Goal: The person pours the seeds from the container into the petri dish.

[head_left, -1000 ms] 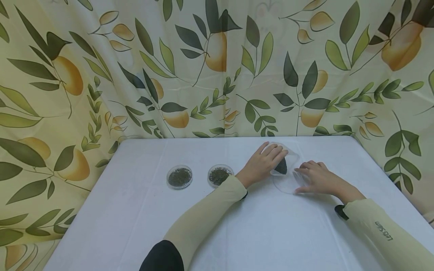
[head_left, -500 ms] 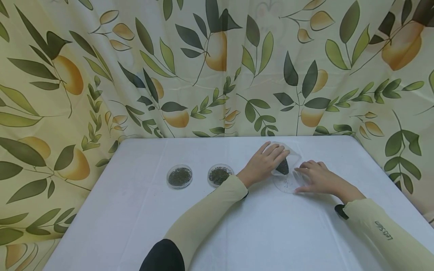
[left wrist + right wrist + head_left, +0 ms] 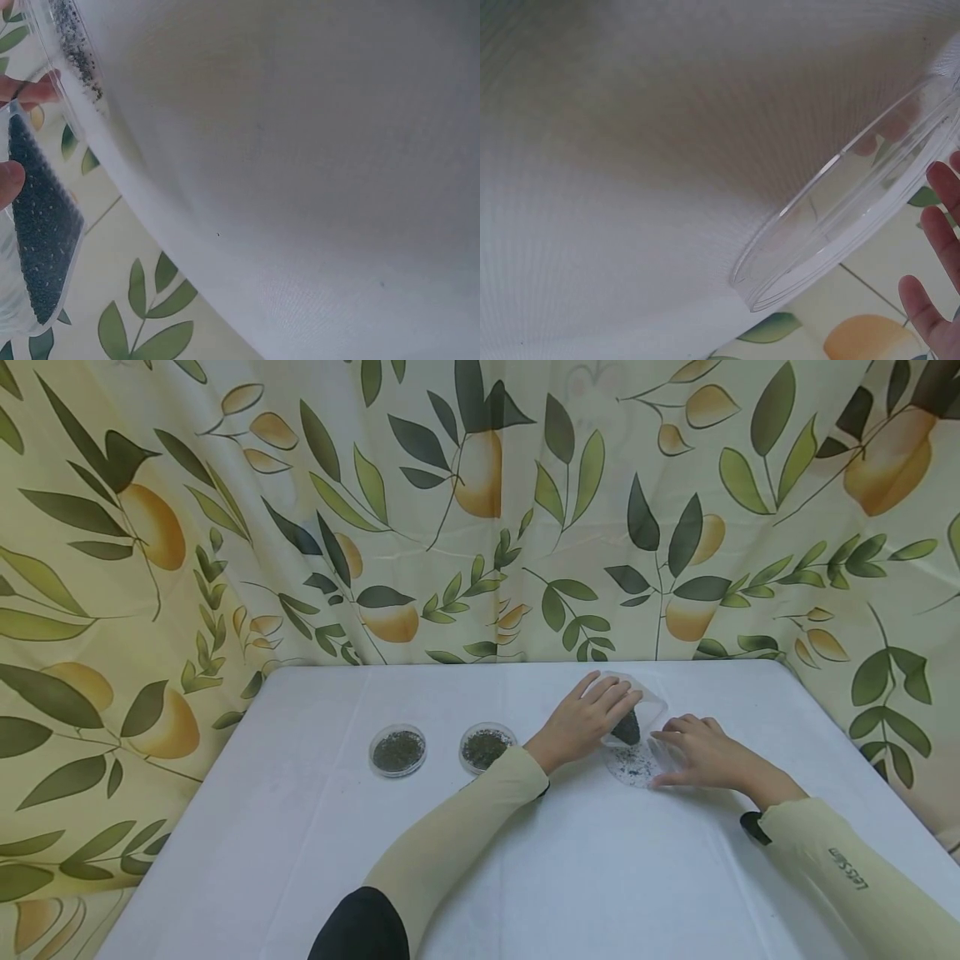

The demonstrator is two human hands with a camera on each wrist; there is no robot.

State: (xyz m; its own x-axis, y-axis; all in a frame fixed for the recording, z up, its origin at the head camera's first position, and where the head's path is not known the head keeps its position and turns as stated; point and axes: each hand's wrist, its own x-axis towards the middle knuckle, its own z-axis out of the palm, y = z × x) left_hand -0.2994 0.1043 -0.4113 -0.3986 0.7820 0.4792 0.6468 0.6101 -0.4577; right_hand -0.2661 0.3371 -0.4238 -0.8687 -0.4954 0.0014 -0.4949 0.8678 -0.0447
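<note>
My left hand (image 3: 577,727) grips a tilted clear plastic container (image 3: 73,247) of dark, seed-like grains (image 3: 626,727). Its thumb (image 3: 10,182) presses the container's side in the left wrist view. Below the mouth lies a clear petri dish (image 3: 617,777), with dark grains scattered over its bottom (image 3: 636,765). My right hand (image 3: 708,756) is at the dish's right side, thumb and fingers around a clear round lid (image 3: 832,225) tipped on edge. Part of the lid is hard to make out in the head view. Left-hand fingers (image 3: 941,232) show beyond it in the right wrist view.
Two more petri dishes with dark grains stand to the left, one (image 3: 397,752) farther off and one (image 3: 483,747) beside the left wrist. A white cloth (image 3: 600,877) covers the table. A leaf-patterned curtain (image 3: 570,527) hangs behind.
Dark grains have fallen from the tilted container and spread over the dish, which held hardly any a second ago. My left hand shifted slightly right; my right hand stayed put.
</note>
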